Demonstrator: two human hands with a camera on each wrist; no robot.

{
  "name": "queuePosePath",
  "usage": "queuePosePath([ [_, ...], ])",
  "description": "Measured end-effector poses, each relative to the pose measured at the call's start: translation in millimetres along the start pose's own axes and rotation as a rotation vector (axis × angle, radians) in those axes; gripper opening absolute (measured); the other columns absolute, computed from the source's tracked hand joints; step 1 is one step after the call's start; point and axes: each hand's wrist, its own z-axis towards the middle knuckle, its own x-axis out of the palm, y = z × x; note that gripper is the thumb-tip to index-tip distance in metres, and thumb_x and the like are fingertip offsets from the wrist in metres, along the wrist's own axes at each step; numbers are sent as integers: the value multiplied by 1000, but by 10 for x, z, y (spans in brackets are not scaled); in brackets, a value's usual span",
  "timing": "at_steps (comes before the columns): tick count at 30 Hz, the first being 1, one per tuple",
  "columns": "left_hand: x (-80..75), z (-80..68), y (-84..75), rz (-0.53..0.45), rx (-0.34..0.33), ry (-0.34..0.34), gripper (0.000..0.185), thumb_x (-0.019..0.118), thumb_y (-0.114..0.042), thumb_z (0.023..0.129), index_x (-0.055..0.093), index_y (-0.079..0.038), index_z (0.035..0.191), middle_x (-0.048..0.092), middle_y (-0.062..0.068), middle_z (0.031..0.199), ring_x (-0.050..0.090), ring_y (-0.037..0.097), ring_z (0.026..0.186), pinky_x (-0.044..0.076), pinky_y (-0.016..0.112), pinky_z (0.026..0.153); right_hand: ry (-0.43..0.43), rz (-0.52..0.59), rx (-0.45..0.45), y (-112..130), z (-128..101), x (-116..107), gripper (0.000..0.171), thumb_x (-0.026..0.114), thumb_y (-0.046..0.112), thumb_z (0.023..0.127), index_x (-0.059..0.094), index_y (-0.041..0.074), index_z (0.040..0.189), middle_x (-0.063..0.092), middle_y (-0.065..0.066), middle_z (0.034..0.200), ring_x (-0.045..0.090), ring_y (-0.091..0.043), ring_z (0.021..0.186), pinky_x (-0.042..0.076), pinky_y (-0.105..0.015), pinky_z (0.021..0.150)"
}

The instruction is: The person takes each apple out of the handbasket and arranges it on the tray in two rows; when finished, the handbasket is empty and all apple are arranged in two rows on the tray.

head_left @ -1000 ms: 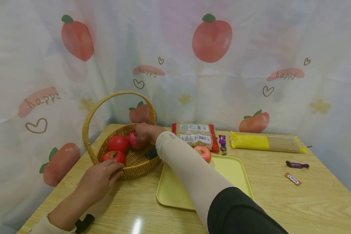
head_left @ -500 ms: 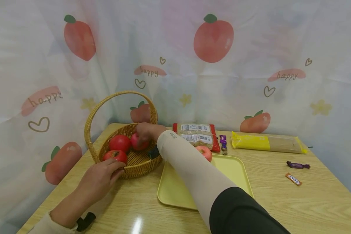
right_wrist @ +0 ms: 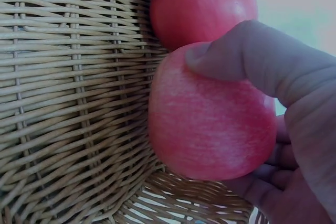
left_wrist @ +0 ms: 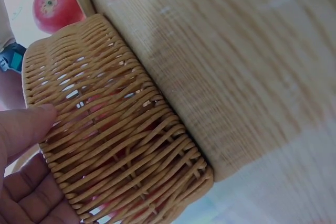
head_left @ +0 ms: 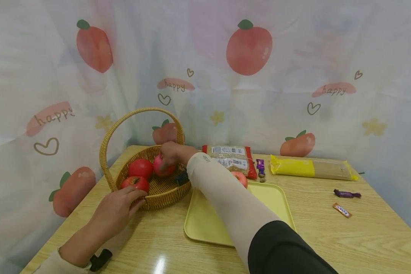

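While the thumb (right_wrist: 236,56) and curled fingers of the right hand (head_left: 169,152) wrap around a pink apple (right_wrist: 210,124), that apple sits inside the wicker basket (head_left: 157,190), left of centre in the head view, touching a red tomato (head_left: 140,168) beside it. A second tomato (head_left: 135,183) lies lower left in the basket, against the near rim. The left hand (head_left: 114,211) rests on the basket's outer wall at that rim, fingers fairly straight and spread, gripping nothing; the left wrist view shows a fingertip (left_wrist: 31,124) against the weave. Right of the basket, a yellow tray (head_left: 274,205) holds another apple (head_left: 240,178) at its far left corner. Behind it lie a red-edged packet (head_left: 231,160), a yellow pasta pack (head_left: 311,168) and, at right, two wrapped sweets (head_left: 346,201) on the wooden table (head_left: 363,243).
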Motion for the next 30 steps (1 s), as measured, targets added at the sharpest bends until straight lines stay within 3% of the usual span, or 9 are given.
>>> queuePosePath([
  [5, 23, 1, 2, 5, 11, 0, 21, 88, -15, 81, 76, -17, 98, 71, -6, 91, 65, 13, 68, 51, 33, 57, -26, 56, -23, -44, -83, -26, 34, 77, 38, 85, 53, 19, 69, 41, 8, 64, 38, -9, 61, 37, -24, 58],
  [11, 22, 1, 14, 5, -5, 14, 20, 87, -15, 82, 76, -17, 99, 71, -6, 93, 67, 12, 71, 54, 36, 61, -77, 172, -74, -115, -203, -72, 23, 78, 36, 85, 67, 16, 90, 62, 5, 82, 55, -11, 74, 49, -23, 68],
  [15, 13, -3, 15, 1, 0, 13, 20, 87, -15, 82, 76, -17, 99, 71, -6, 93, 67, 13, 71, 54, 36, 61, -95, 238, -76, -149, -287, -84, 33, 79, 36, 84, 69, 14, 106, 69, 3, 99, 62, -14, 87, 54, -24, 75],
  [21, -3, -4, 5, 3, -5, 23, 21, 87, -15, 82, 76, -16, 99, 73, -5, 94, 69, 14, 73, 55, 37, 62, -111, 293, -85, -180, -364, -80, 48, 79, 38, 82, 66, 13, 121, 67, 3, 109, 63, -14, 97, 53, -23, 79],
  [30, 1, 13, -7, -9, -37, 54, 20, 86, -15, 84, 77, -17, 101, 73, -4, 96, 70, 15, 75, 55, 38, 63, -141, 445, -99, -226, -514, -99, 52, 82, 37, 81, 65, 12, 123, 66, 2, 112, 63, -15, 99, 55, -24, 80],
])
